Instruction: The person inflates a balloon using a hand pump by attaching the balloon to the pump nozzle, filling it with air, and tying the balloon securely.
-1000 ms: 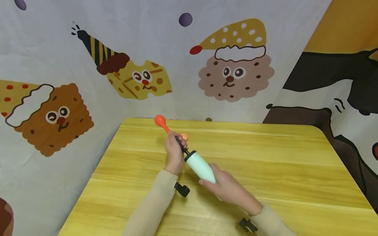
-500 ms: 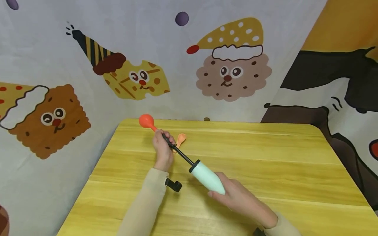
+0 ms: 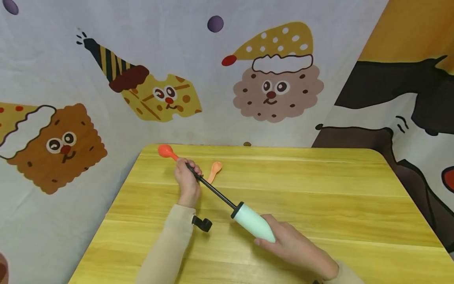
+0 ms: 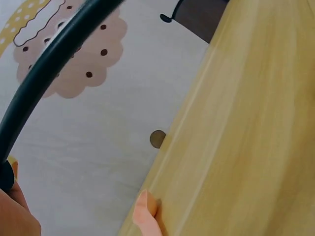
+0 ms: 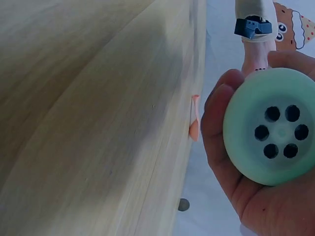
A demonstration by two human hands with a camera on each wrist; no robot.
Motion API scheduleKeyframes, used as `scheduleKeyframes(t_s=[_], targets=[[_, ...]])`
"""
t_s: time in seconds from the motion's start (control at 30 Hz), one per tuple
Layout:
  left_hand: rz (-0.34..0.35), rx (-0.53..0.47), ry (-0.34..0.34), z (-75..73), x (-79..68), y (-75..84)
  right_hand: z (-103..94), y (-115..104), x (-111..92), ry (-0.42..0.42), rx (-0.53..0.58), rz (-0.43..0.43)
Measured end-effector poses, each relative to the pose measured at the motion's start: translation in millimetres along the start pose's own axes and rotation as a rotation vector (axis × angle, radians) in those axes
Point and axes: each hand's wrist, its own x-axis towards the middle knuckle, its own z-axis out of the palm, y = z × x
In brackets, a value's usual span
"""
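Gripping a mint-green pump [image 3: 252, 223], with the desk [image 3: 337, 189] below it.
Clamping the fingers of the right hand [image 3: 296, 243] round the pump's barrel, those of the left hand [image 3: 186, 178] round its black end, with a red balloon [image 3: 165, 151] at that end and an orange balloon [image 3: 216, 169] beyond its rod.

loose balloon [image 3: 215, 170] on table [image 3: 319, 185] | pump [image 3: 252, 222] before it | cloth [image 3: 218, 126] behind table

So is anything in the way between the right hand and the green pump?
No, nothing visible is: the right hand grips the green pump directly. The orange balloon lies on the table, apart from that hand.
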Motion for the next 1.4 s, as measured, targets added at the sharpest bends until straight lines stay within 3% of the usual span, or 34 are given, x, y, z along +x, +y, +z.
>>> scheduleKeyframes(t_s=[0.33,0.77,1.07,1.23,1.4], targets=[[-0.032,0.052,-0.057,10.6,-24.9,-17.7,11.2,-10,21,0.026,0.006,0.012],[-0.096,0.089,-0.147,23.4,-49.6,-31.6,10.4,-24,52,0.006,0.185,0.063],[-0.075,0.104,-0.120,17.5,-34.3,-29.4,13.4,-26,50,0.039,0.145,0.068],[-0.054,0.068,-0.064,10.1,-18.0,-18.1,7.0,-23,34,0.006,0.120,0.054],[-0.102,0.006,-0.063,7.8,-13.3,-10.6,0.4,-16,16,-0.004,0.063,0.058]])
